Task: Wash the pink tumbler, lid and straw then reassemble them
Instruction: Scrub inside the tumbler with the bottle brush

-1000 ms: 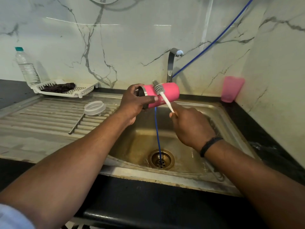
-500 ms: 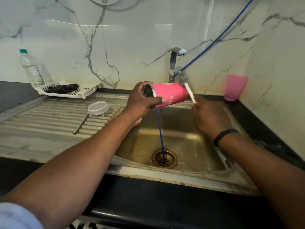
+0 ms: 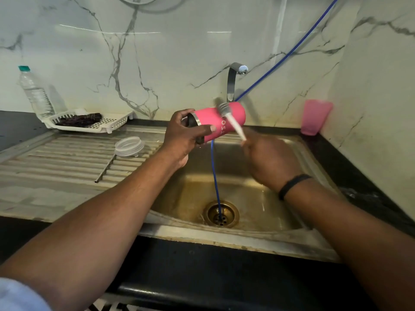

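Note:
My left hand (image 3: 184, 136) grips the pink tumbler (image 3: 221, 122) by its steel rim and holds it on its side above the sink (image 3: 303, 153), mouth pointing left. My right hand (image 3: 269, 162) holds a white-handled brush (image 3: 233, 123) whose bristle head lies blurred against the tumbler's outside, near its base. The clear lid (image 3: 129, 146) rests on the ribbed drainboard (image 3: 56, 162) to the left. The thin metal straw (image 3: 105, 169) lies on the ribs just below the lid.
A tap (image 3: 233, 81) stands behind the tumbler. A blue hose (image 3: 215, 176) runs from the wall down into the drain (image 3: 221, 214). At the back left are a water bottle (image 3: 34, 93) and a white tray (image 3: 107, 123) with a dark scrubber; a pink cup (image 3: 315, 116) stands at the back right.
The brush head swung from the tumbler's side out past its base and has come back onto the outside. My right hand moved right, then left again. The tumbler stays in my left hand.

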